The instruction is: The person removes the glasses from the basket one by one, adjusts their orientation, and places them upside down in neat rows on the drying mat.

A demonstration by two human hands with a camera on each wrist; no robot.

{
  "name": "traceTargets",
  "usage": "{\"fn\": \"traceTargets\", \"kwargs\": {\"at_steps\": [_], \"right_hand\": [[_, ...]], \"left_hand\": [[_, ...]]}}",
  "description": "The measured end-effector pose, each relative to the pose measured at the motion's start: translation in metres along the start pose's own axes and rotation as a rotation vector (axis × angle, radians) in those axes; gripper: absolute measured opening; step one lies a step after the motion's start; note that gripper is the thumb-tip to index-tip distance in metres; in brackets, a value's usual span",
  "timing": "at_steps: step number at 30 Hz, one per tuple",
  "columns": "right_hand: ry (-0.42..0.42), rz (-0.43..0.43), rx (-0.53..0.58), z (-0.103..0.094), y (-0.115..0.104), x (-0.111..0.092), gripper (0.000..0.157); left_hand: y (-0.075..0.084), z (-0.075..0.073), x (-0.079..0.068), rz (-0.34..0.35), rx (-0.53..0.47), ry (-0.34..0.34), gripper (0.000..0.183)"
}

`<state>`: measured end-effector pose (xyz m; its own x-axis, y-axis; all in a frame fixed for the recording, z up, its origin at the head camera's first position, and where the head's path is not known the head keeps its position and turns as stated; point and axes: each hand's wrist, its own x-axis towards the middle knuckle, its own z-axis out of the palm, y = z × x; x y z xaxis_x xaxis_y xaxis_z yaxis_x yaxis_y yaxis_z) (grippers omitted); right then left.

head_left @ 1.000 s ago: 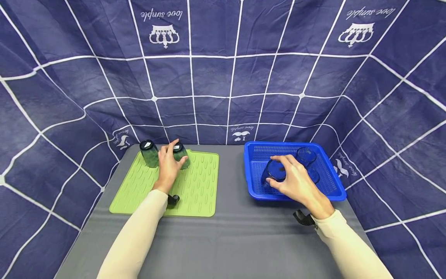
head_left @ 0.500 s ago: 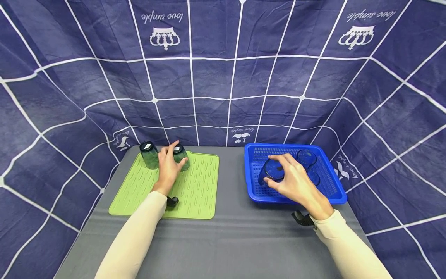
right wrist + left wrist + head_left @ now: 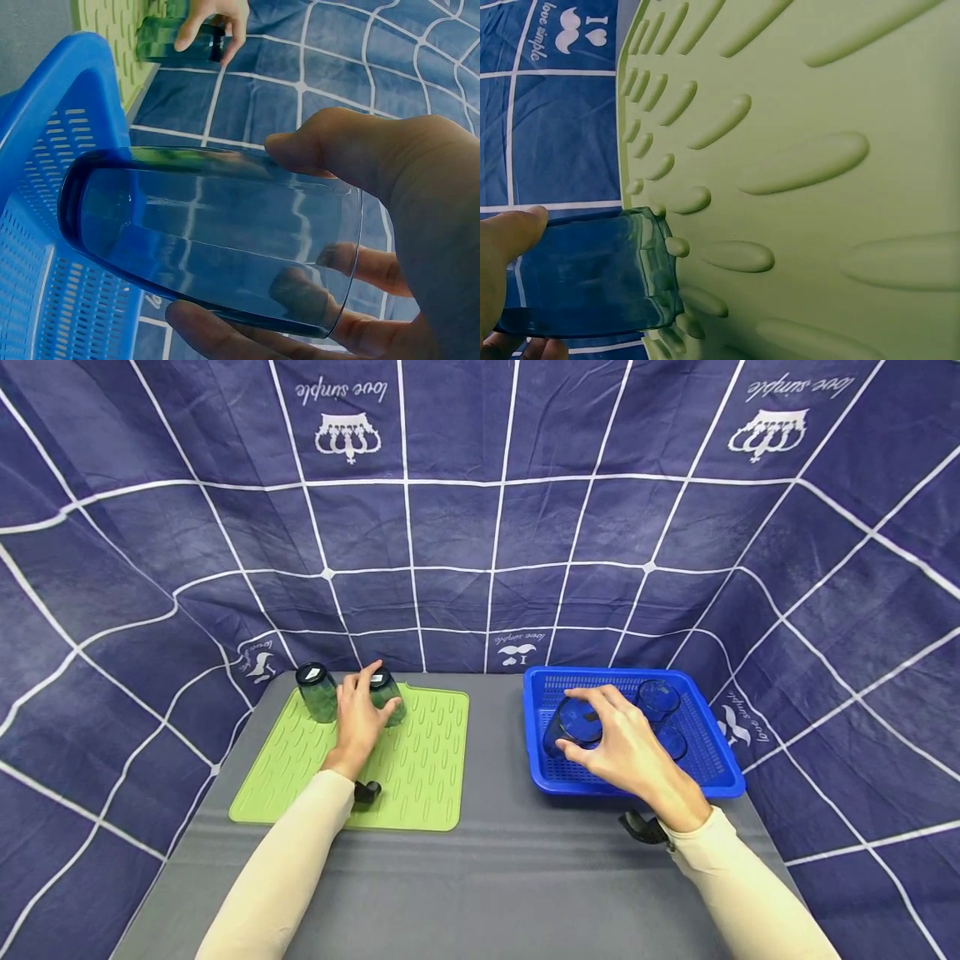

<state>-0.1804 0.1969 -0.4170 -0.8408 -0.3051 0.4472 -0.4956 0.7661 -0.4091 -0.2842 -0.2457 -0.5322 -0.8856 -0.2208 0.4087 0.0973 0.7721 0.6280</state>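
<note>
My left hand (image 3: 357, 717) holds a dark tinted drinking glass (image 3: 384, 693), which stands upside down on a green ribbed mat (image 3: 420, 760). In the left wrist view, that glass (image 3: 592, 274) has its mouth on the mat, the thumb on one side and fingers on the other. Left of it stands a second upturned glass (image 3: 317, 695) with a label on its base. Over the left part of a blue basket (image 3: 551, 787), my right hand (image 3: 626, 747) grips another glass (image 3: 210, 240) near its rim, mouth up and slightly tilted. Whether its base touches the basket, I cannot tell.
Two more glasses, one at the back (image 3: 658, 698) and one nearer (image 3: 671, 742), sit in the basket's right half. Grey cloth (image 3: 495, 760) separates mat and basket. A blue patterned curtain (image 3: 450, 527) encloses the back and sides.
My right hand has shifted left within the basket area, carrying its glass farther from the two others. The left hand keeps its hold on the upturned glass with little movement.
</note>
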Motion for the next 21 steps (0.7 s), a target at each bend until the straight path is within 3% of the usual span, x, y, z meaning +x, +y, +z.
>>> {"fn": "traceTargets", "kwargs": {"at_steps": [21], "right_hand": [[0.041, -0.102, 0.041, 0.002, -0.019, 0.005, 0.073]], "left_hand": [[0.006, -0.011, -0.004, -0.032, 0.066, -0.072, 0.091]]}}
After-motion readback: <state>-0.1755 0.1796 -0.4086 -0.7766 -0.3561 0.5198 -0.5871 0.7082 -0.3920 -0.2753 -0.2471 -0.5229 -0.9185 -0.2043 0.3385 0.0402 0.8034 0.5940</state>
